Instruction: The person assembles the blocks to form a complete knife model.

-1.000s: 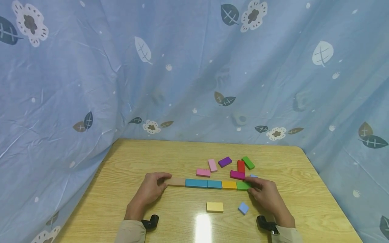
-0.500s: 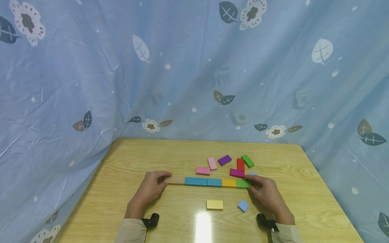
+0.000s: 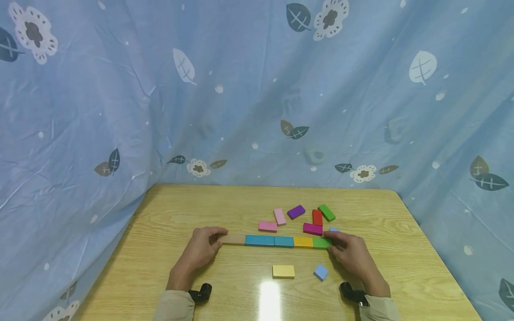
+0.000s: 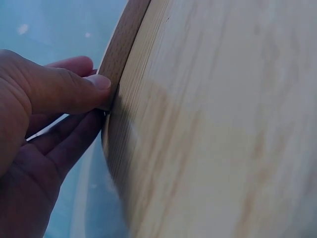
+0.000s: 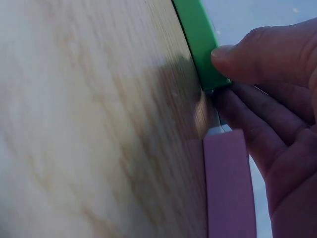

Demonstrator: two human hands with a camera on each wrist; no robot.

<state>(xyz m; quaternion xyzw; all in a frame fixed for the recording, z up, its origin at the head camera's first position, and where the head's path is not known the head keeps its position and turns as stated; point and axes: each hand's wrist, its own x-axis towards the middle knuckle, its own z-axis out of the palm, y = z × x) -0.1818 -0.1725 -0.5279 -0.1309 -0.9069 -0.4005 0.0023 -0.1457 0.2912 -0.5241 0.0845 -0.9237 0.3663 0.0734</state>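
A straight row of blocks lies across the table: a tan wooden block (image 3: 234,240), a long blue block (image 3: 259,240), a shorter blue block (image 3: 284,242), a yellow-orange block (image 3: 303,242) and a green block (image 3: 321,243). My left hand (image 3: 199,247) pinches the free end of the tan block; in the left wrist view its thumb lies along the wooden side (image 4: 121,49). At the opposite end my right hand (image 3: 352,254) pinches the green block, thumb on its near face in the right wrist view. The neighbouring blocks touch end to end.
Behind the row lie pink blocks (image 3: 267,227), a purple block (image 3: 296,212), a red block (image 3: 317,217), a magenta block (image 3: 312,229) and another green block (image 3: 327,212). In front sit a pale yellow block (image 3: 283,271) and a small light-blue block (image 3: 321,272).
Both hands keep their hold at the two ends and the row stays in place. Only the head view has shifted slightly.
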